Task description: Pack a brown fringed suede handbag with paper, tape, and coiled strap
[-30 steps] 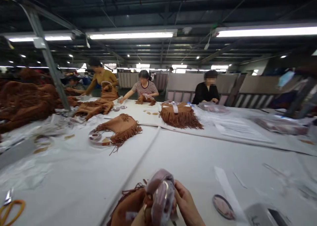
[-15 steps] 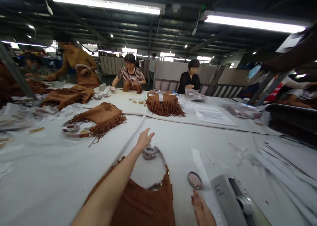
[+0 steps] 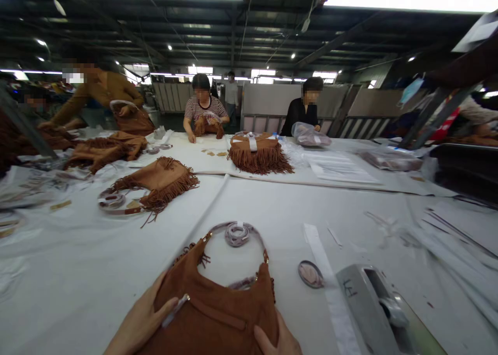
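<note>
A brown suede handbag (image 3: pixel 218 313) lies on the white table in front of me, its strap (image 3: pixel 260 241) arched away from me. A wrapped coil (image 3: pixel 236 234) sits inside the strap's loop. My left hand (image 3: pixel 146 311) grips the bag's left side, thumb on top by the wrapped zipper pull (image 3: pixel 176 311). On the lower right edge, my right hand (image 3: pixel 278 337) holds the bag with its thumb over the front; its other fingers are hidden behind the side. A zipper line (image 3: pixel 218 313) runs across the bag's front.
Right of the bag are a small round dish (image 3: pixel 310 274), a white paper strip (image 3: pixel 327 277) and a grey tape dispenser (image 3: pixel 381 308). Fringed bags (image 3: pixel 159 183) lie at left, with a fringed stack (image 3: pixel 257 152) beyond. Several co-workers (image 3: pixel 204 106) stand across the table.
My left hand has drawn back from near the coil to the bag's left side. My right hand has moved left from beside the dish onto the bag. A co-worker at right now holds up a plastic-wrapped bundle.
</note>
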Demonstrator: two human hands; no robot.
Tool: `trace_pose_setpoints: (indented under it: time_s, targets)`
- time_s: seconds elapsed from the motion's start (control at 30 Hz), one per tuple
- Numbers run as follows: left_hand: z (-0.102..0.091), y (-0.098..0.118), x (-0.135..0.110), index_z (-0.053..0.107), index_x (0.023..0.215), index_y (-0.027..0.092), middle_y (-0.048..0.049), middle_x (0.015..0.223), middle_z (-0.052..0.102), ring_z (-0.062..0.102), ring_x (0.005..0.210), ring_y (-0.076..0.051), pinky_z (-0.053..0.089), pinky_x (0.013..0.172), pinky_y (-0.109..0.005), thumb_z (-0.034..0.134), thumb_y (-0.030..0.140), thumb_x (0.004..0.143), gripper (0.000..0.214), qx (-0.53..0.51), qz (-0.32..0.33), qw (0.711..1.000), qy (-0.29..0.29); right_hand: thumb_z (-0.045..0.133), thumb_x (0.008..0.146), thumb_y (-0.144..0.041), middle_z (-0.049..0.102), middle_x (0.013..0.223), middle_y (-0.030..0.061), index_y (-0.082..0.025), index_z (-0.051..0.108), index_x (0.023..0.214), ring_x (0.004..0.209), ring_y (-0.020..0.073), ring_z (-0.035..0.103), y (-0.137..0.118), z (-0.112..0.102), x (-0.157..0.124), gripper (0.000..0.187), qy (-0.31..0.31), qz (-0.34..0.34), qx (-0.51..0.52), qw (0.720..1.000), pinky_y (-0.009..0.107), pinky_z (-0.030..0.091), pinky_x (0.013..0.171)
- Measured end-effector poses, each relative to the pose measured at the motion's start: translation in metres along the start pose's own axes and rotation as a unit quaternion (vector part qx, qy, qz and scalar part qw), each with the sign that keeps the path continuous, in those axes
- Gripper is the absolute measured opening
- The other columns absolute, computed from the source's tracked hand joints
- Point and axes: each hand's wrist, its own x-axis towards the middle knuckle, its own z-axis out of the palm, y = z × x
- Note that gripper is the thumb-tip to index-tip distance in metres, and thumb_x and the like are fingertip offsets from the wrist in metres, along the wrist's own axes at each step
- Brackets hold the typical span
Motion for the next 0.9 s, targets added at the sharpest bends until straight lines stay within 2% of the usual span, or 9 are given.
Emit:
trace_pose_setpoints:
  time_s: [0.07,0.13,0.3,0.4,0.53,0.63,0.73,0.9]
  targets:
    - [0.009,-0.012,-0.012,0.039,0.136,0.019,-0.0070,0.135,0.052,0.045,0.127,-0.030,0.031,0.112,-0.044,0.059,0.056,0.075,0.075,-0.023,-0.021,0.999,0.009,0.049,0.071,-0.045,0.061,0.123,0.0122,-0.010,0.050,0.126,0.114,0.0257,0.057,-0.002,-0.001,0.006,0.065,-0.006,-0.032,0.023,0.999,0.033,0.044,0.097]
    - [0.015,-0.012,-0.013,0.043,0.132,0.018,-0.0075,0.130,0.056,0.050,0.123,-0.029,0.034,0.110,-0.044,0.059,0.054,0.075,0.070,-0.062,-0.033,0.998,0.009,0.048,0.072,-0.043,0.064,0.118,0.0119,-0.011,0.054,0.120,0.110,0.0252,0.059,-0.006,-0.009,0.013,0.058,0.003,-0.058,0.042,0.997,0.033,0.045,0.096]
    - [0.022,0.016,0.001,0.052,0.122,0.015,-0.0090,0.120,0.063,0.058,0.113,-0.029,0.044,0.103,-0.041,0.062,0.051,0.072,0.063,-0.165,-0.031,0.985,0.030,0.047,0.071,-0.041,0.069,0.106,0.0115,-0.015,0.061,0.104,0.100,0.0275,0.063,-0.021,-0.033,0.031,0.044,0.071,-0.079,0.030,0.994,0.036,0.048,0.089]
    - [0.030,0.022,0.001,0.052,0.122,0.014,-0.0094,0.119,0.063,0.058,0.112,-0.029,0.045,0.102,-0.042,0.062,0.050,0.072,0.062,-0.176,-0.040,0.983,0.041,0.046,0.071,-0.042,0.069,0.104,0.0118,-0.016,0.059,0.102,0.098,0.0285,0.064,-0.018,-0.039,0.037,0.043,0.093,-0.073,0.007,0.993,0.038,0.048,0.088]
    - [0.049,0.006,-0.008,0.052,0.120,0.017,-0.0074,0.116,0.065,0.060,0.109,-0.028,0.048,0.097,-0.040,0.061,0.048,0.072,0.058,-0.155,-0.053,0.985,0.044,0.042,0.078,-0.047,0.069,0.104,0.0098,-0.018,0.055,0.110,0.097,0.0266,0.065,0.003,-0.031,0.034,0.044,0.091,-0.067,-0.013,0.994,0.036,0.050,0.084]
    - [0.061,-0.003,-0.014,0.052,0.119,0.019,-0.0064,0.110,0.068,0.063,0.105,-0.028,0.050,0.093,-0.040,0.055,0.048,0.076,0.051,-0.111,-0.069,0.990,0.059,0.037,0.084,-0.048,0.067,0.109,0.0115,-0.019,0.051,0.116,0.098,0.0265,0.064,0.015,-0.020,0.030,0.045,0.133,-0.074,-0.041,0.988,0.036,0.050,0.083]
    - [0.066,-0.001,-0.017,0.050,0.120,0.020,-0.0068,0.107,0.069,0.064,0.102,-0.029,0.051,0.090,-0.042,0.049,0.049,0.080,0.049,-0.061,-0.088,0.991,0.083,0.036,0.087,-0.049,0.064,0.115,0.0124,-0.019,0.048,0.120,0.101,0.0269,0.063,0.019,-0.011,0.029,0.046,0.169,-0.089,-0.066,0.979,0.038,0.050,0.084]
    - [0.064,0.006,-0.017,0.053,0.114,0.019,-0.0085,0.103,0.070,0.066,0.097,-0.031,0.053,0.085,-0.042,0.050,0.053,0.076,0.051,-0.055,-0.110,0.988,0.091,0.033,0.089,-0.052,0.065,0.111,0.0121,-0.019,0.047,0.119,0.099,0.0296,0.063,0.016,-0.010,0.028,0.046,0.174,-0.085,-0.089,0.977,0.042,0.049,0.084]
